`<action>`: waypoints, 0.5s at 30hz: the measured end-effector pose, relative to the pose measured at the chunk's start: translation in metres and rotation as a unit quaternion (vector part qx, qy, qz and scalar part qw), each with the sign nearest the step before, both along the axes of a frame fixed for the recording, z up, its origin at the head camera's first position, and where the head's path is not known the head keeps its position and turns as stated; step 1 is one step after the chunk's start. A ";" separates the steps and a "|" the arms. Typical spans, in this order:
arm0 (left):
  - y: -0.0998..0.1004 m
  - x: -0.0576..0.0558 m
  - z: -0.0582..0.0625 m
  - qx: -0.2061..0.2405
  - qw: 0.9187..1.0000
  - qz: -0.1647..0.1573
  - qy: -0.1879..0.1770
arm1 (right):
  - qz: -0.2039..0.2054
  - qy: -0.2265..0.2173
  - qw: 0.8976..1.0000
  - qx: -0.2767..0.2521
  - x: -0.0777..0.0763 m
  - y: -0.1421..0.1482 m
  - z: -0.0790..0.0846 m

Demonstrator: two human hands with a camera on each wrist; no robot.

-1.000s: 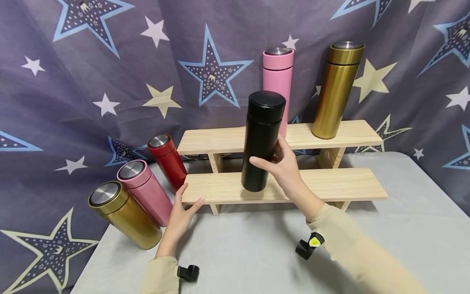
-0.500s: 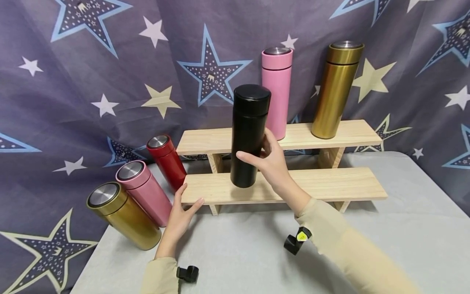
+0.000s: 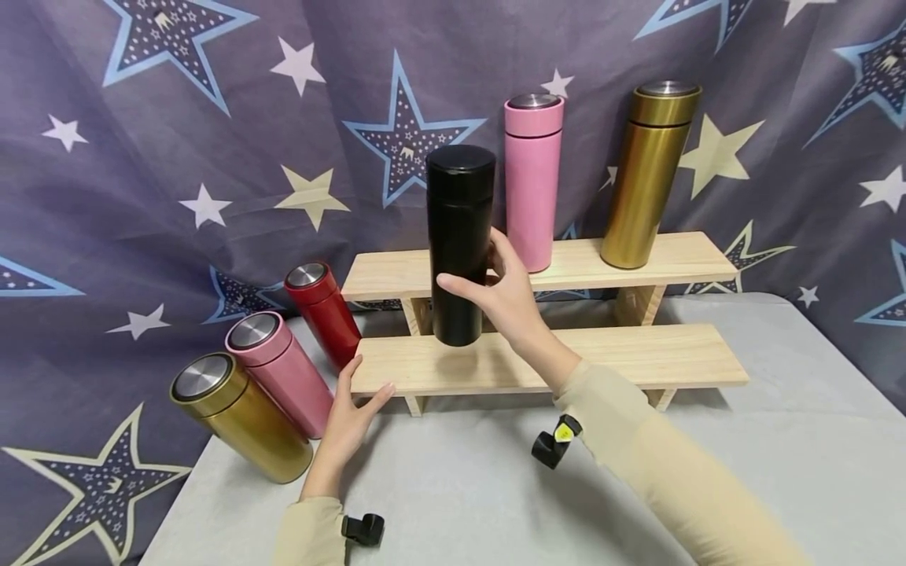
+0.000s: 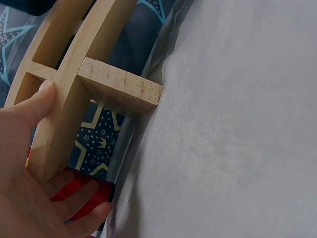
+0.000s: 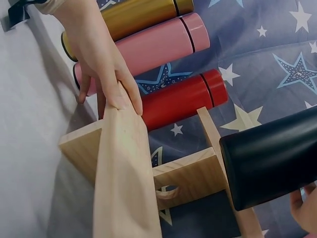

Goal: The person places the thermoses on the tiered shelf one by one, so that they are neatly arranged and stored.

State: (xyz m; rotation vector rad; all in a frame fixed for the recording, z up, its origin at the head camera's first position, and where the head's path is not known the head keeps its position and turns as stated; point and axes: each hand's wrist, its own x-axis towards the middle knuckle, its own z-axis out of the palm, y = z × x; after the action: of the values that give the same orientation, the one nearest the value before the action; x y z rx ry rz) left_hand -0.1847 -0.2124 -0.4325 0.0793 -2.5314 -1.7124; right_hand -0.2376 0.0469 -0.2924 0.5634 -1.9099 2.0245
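Observation:
My right hand grips a black thermos flask round its lower half and holds it upright. The flask hangs over the left part of the two-tier wooden shelf, its base above the lower board. In the right wrist view the black flask lies at the right edge, with only fingertips of the hand showing. My left hand holds the left end of the lower board, thumb at the front edge and index finger at the back corner. The left wrist view shows the thumb against the wood.
A pink flask and a gold flask stand on the upper board. Left of the shelf stand a red flask, a shorter pink flask and a wide gold flask on the grey-covered table. A star-patterned curtain hangs behind.
My right hand has carried the black flask to the left and slightly up, uncovering the pink flask on the upper board. The left hand stays at the board's end.

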 end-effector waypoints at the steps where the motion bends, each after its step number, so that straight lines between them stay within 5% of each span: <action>1: 0.000 0.000 0.000 0.000 1.000 0.000 -0.001 | 0.001 -0.002 1.000 0.002 -0.001 -0.001 0.002; 15: 0.000 -0.001 -0.001 -0.017 1.000 0.008 -0.003 | -0.012 0.012 1.000 0.026 -0.023 -0.010 0.029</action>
State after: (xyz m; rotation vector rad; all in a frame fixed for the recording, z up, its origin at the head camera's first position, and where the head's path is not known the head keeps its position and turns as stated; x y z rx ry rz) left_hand -0.1860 -0.2125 -0.4339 0.1024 -2.5564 -1.6654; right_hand -0.2604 0.0369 -0.2631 0.5721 -1.9506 1.9506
